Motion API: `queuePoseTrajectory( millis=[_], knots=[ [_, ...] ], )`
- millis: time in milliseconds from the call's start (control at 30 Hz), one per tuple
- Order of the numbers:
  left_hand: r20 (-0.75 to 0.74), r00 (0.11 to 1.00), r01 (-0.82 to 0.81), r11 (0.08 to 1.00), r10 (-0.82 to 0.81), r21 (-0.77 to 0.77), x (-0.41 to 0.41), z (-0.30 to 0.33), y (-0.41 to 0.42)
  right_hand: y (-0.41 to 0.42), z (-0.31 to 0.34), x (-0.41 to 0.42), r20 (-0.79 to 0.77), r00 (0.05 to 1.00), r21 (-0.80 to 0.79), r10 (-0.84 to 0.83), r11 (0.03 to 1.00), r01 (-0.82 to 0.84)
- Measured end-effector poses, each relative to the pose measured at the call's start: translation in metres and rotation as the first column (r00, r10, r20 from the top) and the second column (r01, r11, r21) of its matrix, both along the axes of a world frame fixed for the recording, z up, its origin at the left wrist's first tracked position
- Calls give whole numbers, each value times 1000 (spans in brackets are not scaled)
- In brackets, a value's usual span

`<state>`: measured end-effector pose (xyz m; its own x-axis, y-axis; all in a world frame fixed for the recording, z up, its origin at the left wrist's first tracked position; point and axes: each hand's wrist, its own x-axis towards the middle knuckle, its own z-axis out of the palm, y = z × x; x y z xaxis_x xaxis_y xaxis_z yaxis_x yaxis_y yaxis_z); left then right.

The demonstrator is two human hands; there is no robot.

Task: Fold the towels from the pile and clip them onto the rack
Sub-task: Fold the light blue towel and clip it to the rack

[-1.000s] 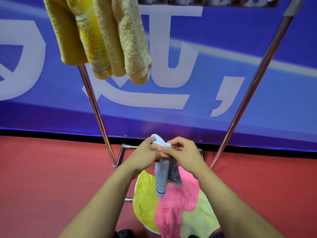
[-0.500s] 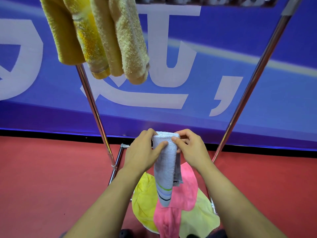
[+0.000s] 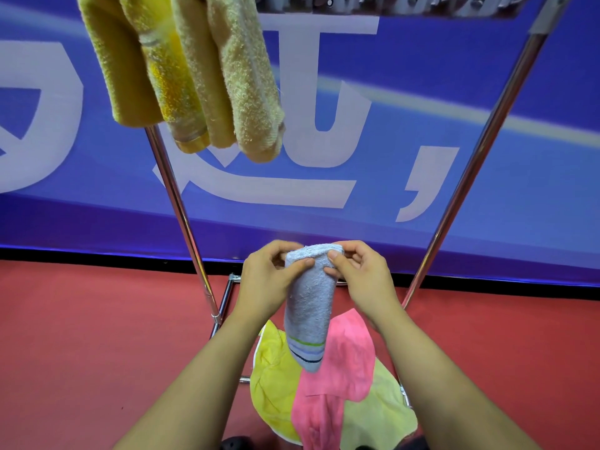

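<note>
A pale blue-grey towel (image 3: pixel 310 306) with green and dark stripes near its lower end hangs folded into a narrow strip. My left hand (image 3: pixel 266 280) and my right hand (image 3: pixel 360 274) pinch its top fold from either side. Below it lies the pile: a pink towel (image 3: pixel 337 378) over yellow towels (image 3: pixel 276 378). Several folded yellow and beige towels (image 3: pixel 191 73) hang from the clips at the top left of the rack (image 3: pixel 477 157). More clips (image 3: pixel 389 3) run along the top bar.
The rack's two chrome legs slope down to a base frame (image 3: pixel 227 297) on the red floor (image 3: pixel 81 336). A blue banner with white characters (image 3: pixel 535 206) stands behind. A dark object (image 3: pixel 233 444) shows at the bottom edge.
The towel has gone from a bunched bundle to a neat narrow strip, and both hands have shifted their pinch to its top fold, slightly higher.
</note>
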<state>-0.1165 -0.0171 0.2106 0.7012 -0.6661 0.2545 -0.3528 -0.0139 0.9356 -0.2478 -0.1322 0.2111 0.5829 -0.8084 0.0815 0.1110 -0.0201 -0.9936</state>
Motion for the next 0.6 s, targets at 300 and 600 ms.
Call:
queuePoseTrajectory(
  millis=[300, 600],
  knots=[
    [-219, 959, 162, 981, -181, -103, -5, 8, 8, 14, 10, 4, 118, 988, 14, 97, 995, -100],
    [-216, 963, 132, 980, -163, -151, -18, 16, 4, 20, 13, 6, 146, 988, 4, 49, 999, -50]
  ],
)
